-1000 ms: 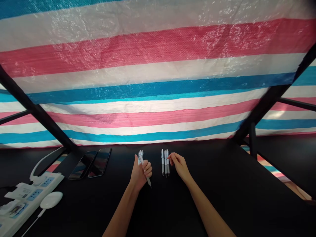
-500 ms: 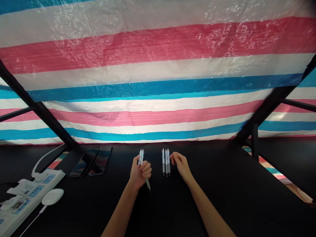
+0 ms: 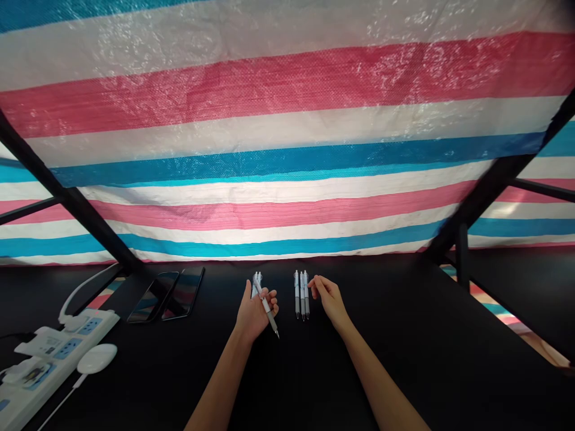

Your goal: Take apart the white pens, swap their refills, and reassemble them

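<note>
A white pen with a grey grip [image 3: 268, 311] lies across the palm of my left hand [image 3: 256, 311], its tip pointing down and to the right. The palm faces up and the fingers curl loosely around the pen. Just behind that hand, more white pens [image 3: 256, 281] rest on the black table, partly hidden by it. Three white and grey pens [image 3: 302, 293] lie side by side, tips toward me, right of my left hand. My right hand [image 3: 330, 299] is beside them, thumb and fingers pinched together; whether anything is between them is too small to tell.
Two dark phones [image 3: 153, 297] lie on the black table [image 3: 179, 371] at the left. Nearer are a white power strip [image 3: 58, 359] with plugs and a round white charger [image 3: 97, 358]. A striped sheet [image 3: 278, 212] hangs behind, between black frame bars.
The fingers of my left hand have loosened and spread a little, showing more of the pen, which has shifted slightly right. My right hand has stayed in place.
</note>
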A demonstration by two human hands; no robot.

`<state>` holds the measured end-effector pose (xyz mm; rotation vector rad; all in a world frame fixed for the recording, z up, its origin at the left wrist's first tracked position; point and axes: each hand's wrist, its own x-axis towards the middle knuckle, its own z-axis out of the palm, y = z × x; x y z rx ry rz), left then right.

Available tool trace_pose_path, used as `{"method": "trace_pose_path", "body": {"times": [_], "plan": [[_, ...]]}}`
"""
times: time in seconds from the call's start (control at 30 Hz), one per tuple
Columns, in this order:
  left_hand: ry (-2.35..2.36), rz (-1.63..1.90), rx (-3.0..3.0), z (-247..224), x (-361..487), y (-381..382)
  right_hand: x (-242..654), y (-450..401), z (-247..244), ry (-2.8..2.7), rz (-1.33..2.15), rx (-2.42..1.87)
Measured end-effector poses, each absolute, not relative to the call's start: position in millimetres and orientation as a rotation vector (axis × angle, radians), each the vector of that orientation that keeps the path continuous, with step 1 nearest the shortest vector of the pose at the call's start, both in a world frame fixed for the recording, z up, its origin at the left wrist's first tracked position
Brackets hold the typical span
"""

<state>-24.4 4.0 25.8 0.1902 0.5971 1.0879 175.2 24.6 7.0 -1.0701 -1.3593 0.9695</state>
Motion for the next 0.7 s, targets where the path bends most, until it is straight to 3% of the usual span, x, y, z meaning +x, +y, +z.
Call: {"method": "trace_pose_path", "body": {"times": [0.7], "plan": [[0.456,1.024,0.218,15,-34,7,174,23,7,-1.352,0.978,-1.082]]}}
